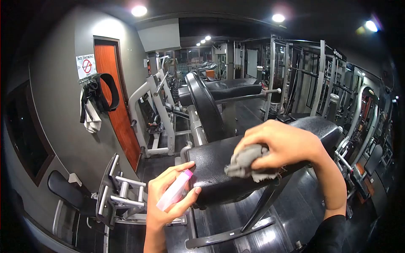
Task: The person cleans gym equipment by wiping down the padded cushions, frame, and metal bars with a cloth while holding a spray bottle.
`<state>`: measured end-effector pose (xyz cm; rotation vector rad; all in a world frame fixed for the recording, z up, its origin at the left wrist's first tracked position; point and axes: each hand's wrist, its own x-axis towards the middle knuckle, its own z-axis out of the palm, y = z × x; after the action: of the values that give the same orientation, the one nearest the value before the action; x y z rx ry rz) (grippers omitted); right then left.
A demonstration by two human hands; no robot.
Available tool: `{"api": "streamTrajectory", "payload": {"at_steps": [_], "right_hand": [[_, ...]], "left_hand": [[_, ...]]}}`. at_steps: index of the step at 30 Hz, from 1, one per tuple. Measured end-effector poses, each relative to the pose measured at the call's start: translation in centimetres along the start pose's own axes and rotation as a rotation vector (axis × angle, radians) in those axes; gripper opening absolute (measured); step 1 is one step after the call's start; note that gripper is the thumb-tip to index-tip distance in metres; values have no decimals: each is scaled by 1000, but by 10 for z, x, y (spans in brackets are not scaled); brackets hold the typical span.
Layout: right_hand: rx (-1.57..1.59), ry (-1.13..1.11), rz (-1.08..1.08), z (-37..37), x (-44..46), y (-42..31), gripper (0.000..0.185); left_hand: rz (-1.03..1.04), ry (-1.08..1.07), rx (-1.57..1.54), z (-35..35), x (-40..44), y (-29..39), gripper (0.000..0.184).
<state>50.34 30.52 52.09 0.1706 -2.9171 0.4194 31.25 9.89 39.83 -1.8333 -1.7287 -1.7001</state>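
My right hand [280, 143] is closed round a crumpled grey cloth [249, 161], which presses on the top of a black padded bench [211, 162]. In my left hand [168, 192] lies a translucent bottle with a pink top [176, 190], slanted across the palm. The left thumb and fingertips reach the near left end of the pad. The pad's surface looks shiny under the lights. Part of the cloth is hidden behind my right fingers.
An upright black backrest [205, 105] rises beyond the pad. A grey-framed machine [168, 122] stands left of it, and another metal frame [122, 192] is at the lower left. Cable racks [312, 80] line the right. A reddish door [116, 97] is in the left wall.
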Motion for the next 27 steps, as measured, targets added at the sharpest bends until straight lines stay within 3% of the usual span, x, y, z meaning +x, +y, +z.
{"api": "streamTrajectory", "payload": {"at_steps": [5,10,12,16,23,27], "right_hand": [[-315,157,174,10,27,32,31],[-88,182,86,25,44,38,31],[62,149,-87,24,34,29,30],[73,20,-79,7,0,4,35],[-119,39,195,-13,-6,35,36],[-201,173,195,5,18,56,30]], "left_hand": [[-25,4,-46,2,-4,4,22],[-112,14,-160,2,-9,17,17],[-93,-44,-169,0,-10,20,15],[43,-50,-120,4,-9,23,12],[-52,11,-211,20,-16,28,12],[-203,51,-242,24,-17,39,11]]}}
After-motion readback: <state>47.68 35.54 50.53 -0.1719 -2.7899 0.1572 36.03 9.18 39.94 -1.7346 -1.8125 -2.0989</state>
